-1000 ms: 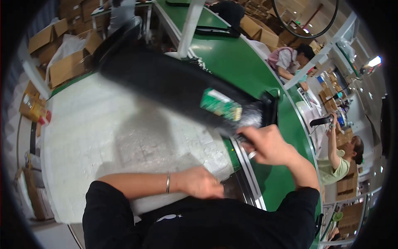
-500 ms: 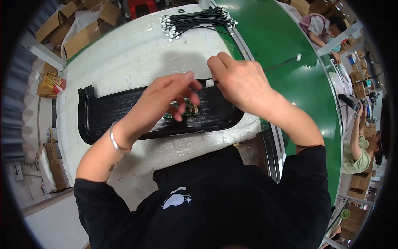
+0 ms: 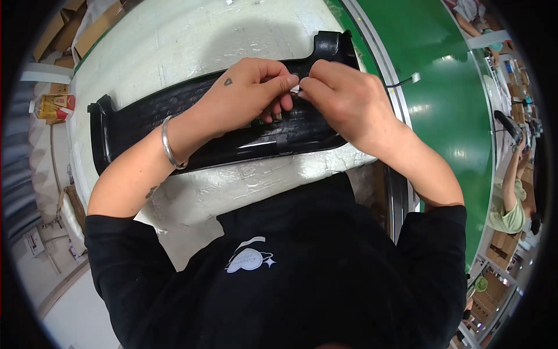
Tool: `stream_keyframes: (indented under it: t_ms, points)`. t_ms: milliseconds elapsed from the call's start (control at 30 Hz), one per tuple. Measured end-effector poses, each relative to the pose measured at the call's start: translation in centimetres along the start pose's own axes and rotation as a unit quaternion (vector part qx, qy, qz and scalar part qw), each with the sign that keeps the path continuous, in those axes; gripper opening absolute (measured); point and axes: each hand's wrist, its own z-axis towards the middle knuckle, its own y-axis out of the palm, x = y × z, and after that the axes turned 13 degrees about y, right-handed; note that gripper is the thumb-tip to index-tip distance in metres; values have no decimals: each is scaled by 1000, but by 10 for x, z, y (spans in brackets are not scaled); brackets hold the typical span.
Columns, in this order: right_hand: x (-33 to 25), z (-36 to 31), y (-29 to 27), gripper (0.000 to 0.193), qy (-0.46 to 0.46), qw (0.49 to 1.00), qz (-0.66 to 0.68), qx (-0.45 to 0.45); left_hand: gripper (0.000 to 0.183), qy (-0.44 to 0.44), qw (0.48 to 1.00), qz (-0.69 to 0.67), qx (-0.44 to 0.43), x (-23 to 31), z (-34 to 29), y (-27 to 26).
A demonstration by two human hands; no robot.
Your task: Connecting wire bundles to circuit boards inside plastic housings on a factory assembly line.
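Observation:
My right hand pinches a black cable by the white plug at one end. The thumb and fingers of my left hand are closed at the same plug, fingertips touching those of my right hand. From beyond my right hand the cable's other end runs out, with a white connector over the green surface. Both hands are above a long black plastic housing, its hollow side up. A bit of green circuit board shows inside it, mostly hidden by my left hand.
Under the housing lies a white wrapped pad. A green conveyor belt with a metal rail runs along the right. Cardboard boxes stand at the upper left. Another person holds a dark part at the far right.
My left hand, open before, has closed at the plug beside my right hand. The view has shifted, so the bundle of cables is almost out of sight and the housing's right end shows.

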Motion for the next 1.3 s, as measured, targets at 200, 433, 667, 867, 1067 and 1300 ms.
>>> stream_keyframes:
  t_ms: [200, 433, 667, 867, 1067, 1300]
  points:
    - [-6, -1, 12, 8, -11, 998, -23, -64, 20, -18, 1000, 20, -9, -12, -3, -3]
    - [0, -3, 20, 5, -72, 987, 56, -134, 27, 358, 764, 533, 60, -19, -6, -31]
    - [-2, 6, 21, 5, -69, 974, 107, -188, 15, 275, 794, 531, 109, -67, -2, -46]
    - [0, 12, 25, 9, -88, 966, 98, -221, 14, 274, 791, 528, 142, -69, -2, -42]
    - [1, 19, 27, 7, -97, 963, 71, -240, 14, 287, 781, 532, 154, -71, 3, -46]
    - [4, 22, 20, 8, -122, 965, 70, -220, 13, 275, 791, 529, 138, -52, 5, -42]
